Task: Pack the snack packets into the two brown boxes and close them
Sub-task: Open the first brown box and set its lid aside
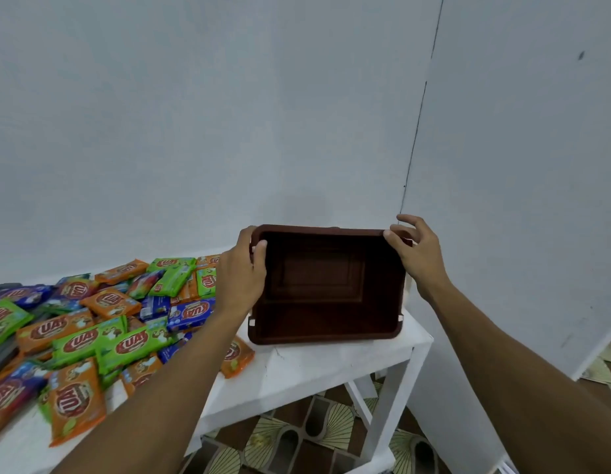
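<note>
— Where is the brown box [328, 323]?
— At the right end of the white table [297, 367], tipped with its opening toward the camera. The snack packets [91, 336] are heaped to its left.
— And the hands?
— The left hand [240, 271] grips the upper left rim, thumb inside. The right hand [418, 254] touches the upper right corner with fingers loosely spread. I cannot tell whether it has a hold.

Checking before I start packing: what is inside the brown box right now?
Nothing: the brown box tips toward the camera, showing a bare floor and walls. The left hand covers only its upper left rim.
</note>
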